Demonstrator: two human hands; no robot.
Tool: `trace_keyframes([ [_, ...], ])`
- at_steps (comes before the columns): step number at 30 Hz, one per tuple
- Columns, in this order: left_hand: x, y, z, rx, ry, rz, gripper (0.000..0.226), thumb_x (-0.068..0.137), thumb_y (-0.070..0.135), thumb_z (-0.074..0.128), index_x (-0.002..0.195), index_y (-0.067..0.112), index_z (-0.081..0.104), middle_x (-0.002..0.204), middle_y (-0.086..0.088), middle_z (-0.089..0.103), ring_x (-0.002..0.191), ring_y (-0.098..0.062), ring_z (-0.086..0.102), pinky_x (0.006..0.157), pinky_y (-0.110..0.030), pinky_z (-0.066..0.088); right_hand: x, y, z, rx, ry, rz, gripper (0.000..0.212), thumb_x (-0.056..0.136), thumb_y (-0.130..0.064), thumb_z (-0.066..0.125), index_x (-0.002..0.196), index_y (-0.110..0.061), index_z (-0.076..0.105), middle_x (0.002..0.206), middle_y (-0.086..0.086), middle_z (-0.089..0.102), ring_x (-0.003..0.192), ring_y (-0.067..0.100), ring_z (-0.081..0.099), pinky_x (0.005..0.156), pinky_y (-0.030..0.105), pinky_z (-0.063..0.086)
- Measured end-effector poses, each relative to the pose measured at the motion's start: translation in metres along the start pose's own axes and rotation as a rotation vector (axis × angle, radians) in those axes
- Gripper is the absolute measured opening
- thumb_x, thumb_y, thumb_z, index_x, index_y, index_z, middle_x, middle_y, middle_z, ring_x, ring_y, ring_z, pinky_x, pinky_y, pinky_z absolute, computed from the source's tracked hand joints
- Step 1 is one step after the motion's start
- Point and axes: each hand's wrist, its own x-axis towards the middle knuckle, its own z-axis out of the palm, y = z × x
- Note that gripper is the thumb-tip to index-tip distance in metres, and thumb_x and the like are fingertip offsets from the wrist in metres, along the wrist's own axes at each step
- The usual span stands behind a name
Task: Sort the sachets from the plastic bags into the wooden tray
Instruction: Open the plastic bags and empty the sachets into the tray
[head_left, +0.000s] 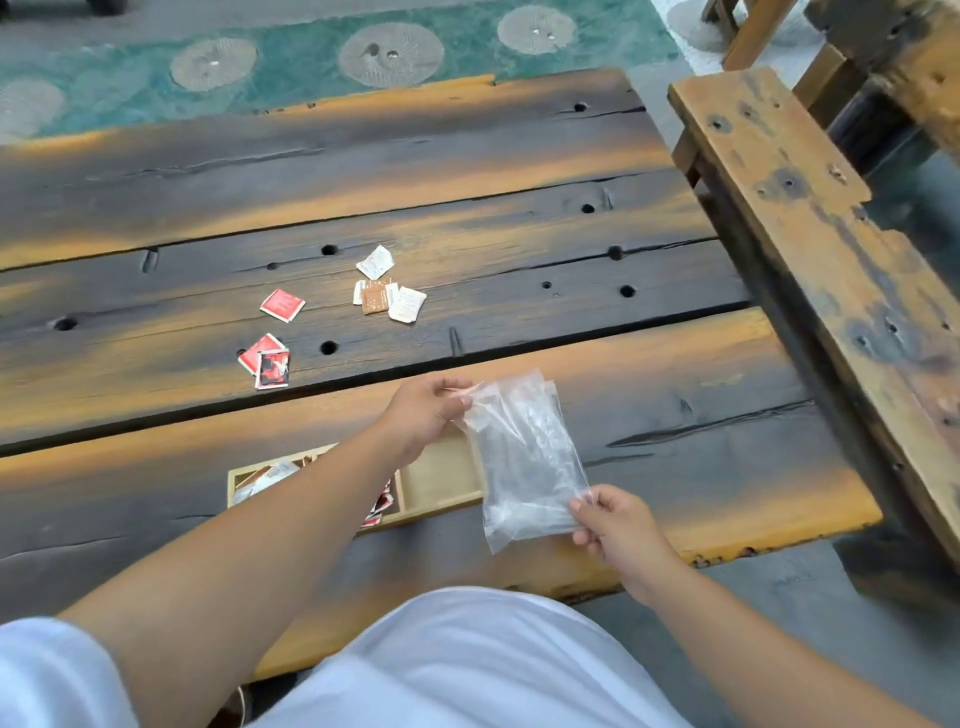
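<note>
A clear plastic bag hangs stretched between both hands above the table's near plank; it looks empty. My left hand pinches its top corner, and my right hand pinches its lower edge. Under my left forearm lies the wooden tray, with white and brown sachets in its left compartment, red ones in the middle, and a bare right compartment. Loose on the table farther away are red sachets, another red sachet, and a small pile of white and brown sachets, with one white sachet behind it.
The dark, orange-streaked plank table has holes and gaps between boards. A wooden bench stands at the right, close to the table's edge. A green patterned carpet lies beyond the table. My white-clad lap fills the bottom.
</note>
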Motion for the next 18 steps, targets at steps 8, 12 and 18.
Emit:
trace_keyframes([
  [8,0.052,-0.002,0.017,0.382,-0.007,0.095,0.022,0.089,0.007,0.068,0.108,0.018,0.068,0.103,-0.001,0.06,0.09,-0.015,0.056,0.083,-0.024,0.043,0.028,0.008,-0.013,0.016,0.1,0.083,0.013,0.092,-0.013,0.064,0.08,-0.007,0.064,0.059,0.005,0.062,0.053,0.014,0.047,0.053,0.024,0.041],
  [12,0.07,-0.009,0.017,0.503,-0.021,0.123,0.02,0.089,0.009,0.067,0.105,0.022,0.068,0.1,-0.001,0.059,0.09,-0.017,0.055,0.086,-0.026,0.044,0.04,0.011,-0.012,0.012,0.087,0.14,0.011,0.092,-0.011,0.063,0.082,-0.007,0.063,0.06,0.007,0.065,0.051,0.012,0.049,0.052,0.022,0.044],
  [18,0.085,-0.018,0.019,0.704,-0.025,0.222,0.029,0.091,0.004,0.061,0.119,0.013,0.066,0.11,0.0,0.062,0.099,-0.01,0.054,0.087,-0.015,0.037,0.055,0.02,-0.007,-0.016,0.076,0.215,0.009,0.091,-0.008,0.062,0.082,-0.007,0.062,0.058,0.001,0.067,0.066,0.017,0.066,0.057,0.024,0.049],
])
